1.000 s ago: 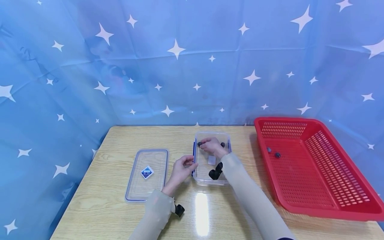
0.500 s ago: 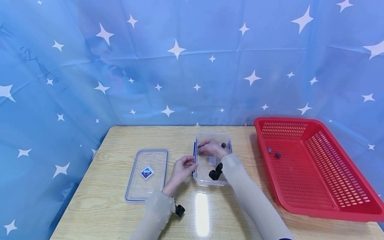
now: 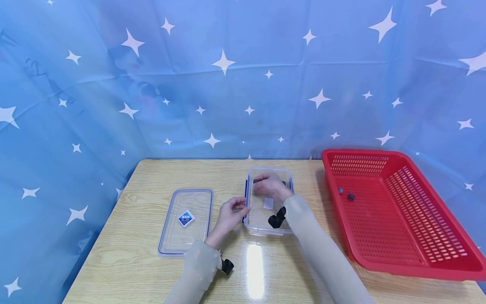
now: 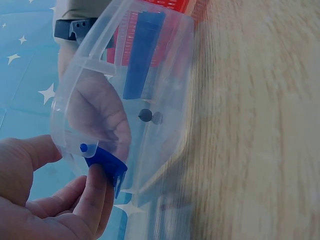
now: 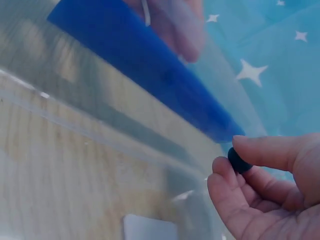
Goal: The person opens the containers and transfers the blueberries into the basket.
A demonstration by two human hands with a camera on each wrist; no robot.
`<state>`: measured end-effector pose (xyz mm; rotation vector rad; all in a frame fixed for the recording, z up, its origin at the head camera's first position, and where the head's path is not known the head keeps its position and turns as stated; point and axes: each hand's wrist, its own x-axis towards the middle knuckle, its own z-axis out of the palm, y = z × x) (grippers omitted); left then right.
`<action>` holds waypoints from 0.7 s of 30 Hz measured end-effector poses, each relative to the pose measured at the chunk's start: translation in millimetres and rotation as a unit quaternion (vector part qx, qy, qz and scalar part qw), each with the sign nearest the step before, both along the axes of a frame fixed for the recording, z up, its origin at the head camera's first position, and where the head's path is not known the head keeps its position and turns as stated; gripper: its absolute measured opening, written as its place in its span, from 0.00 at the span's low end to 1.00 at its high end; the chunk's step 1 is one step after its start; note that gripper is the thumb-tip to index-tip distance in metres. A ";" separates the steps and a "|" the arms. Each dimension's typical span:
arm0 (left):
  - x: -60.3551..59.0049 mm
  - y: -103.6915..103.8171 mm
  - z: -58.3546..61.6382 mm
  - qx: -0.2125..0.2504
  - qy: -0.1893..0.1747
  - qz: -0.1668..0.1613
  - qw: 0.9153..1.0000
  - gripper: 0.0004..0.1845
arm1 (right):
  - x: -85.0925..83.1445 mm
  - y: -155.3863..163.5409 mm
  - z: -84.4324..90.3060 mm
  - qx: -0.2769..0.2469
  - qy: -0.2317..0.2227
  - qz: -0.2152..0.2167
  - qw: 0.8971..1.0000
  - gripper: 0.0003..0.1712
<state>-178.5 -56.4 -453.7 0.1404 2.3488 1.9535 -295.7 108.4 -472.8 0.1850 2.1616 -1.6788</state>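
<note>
— While the left hand (image 3: 229,215) stays at the box's near-left side, what is its grip on?

— Its fingers (image 4: 95,192) pinch the blue latch (image 4: 107,167) on the left wall of the clear plastic box (image 3: 262,228). In the left wrist view the thumb and forefinger close on that clip from either side.

— And the right hand (image 3: 270,185)?

— It reaches inside the box, near the far end. The right wrist view shows its grip clamped on a small dark ball (image 5: 239,161), pinched between thumb and forefinger tips, just beside the box's clear wall and the blue latch there.

— Is the ball off the box floor?

— I cannot tell; the pinch hides what lies under it.

— Anything else in the box?

— A small pale square tile (image 3: 268,203) lies flat on the floor near the middle. A second dark ball (image 4: 145,115) shows through the wall in the left wrist view, apart from the right hand.

— Where does the box stand?

— On the wooden bench (image 3: 133,261), about at its centre. The box's lid (image 3: 187,221), clear with a blue diamond label, lies flat to its left, near but not touching.

— And on the right?

— A red slotted basket (image 3: 417,249) sits well apart from the box. Two small dark balls (image 3: 346,193) rest on its floor by the far-left corner, close together.
</note>
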 end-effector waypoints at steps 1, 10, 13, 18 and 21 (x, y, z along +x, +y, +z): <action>0.4 0.0 0.5 -0.002 0.001 0.000 1.000 0.18 | 0.5 1.2 2.5 0.003 0.003 0.001 1.000 0.21; -0.2 1.1 -0.1 -0.005 -0.001 0.004 1.000 0.18 | 5.3 10.3 25.3 -0.025 0.042 0.003 0.999 0.22; -6.7 0.4 -13.9 0.001 -0.001 0.005 1.000 0.18 | 9.0 13.3 32.2 -0.034 0.052 -0.005 0.998 0.23; -15.8 0.0 -36.9 -0.007 -0.001 0.010 1.000 0.19 | 14.3 20.6 40.4 -0.040 0.071 -0.004 0.997 0.22; -16.4 0.0 -40.5 -0.015 -0.002 0.013 1.000 0.18 | 18.0 25.9 47.5 -0.025 0.092 0.008 0.995 0.22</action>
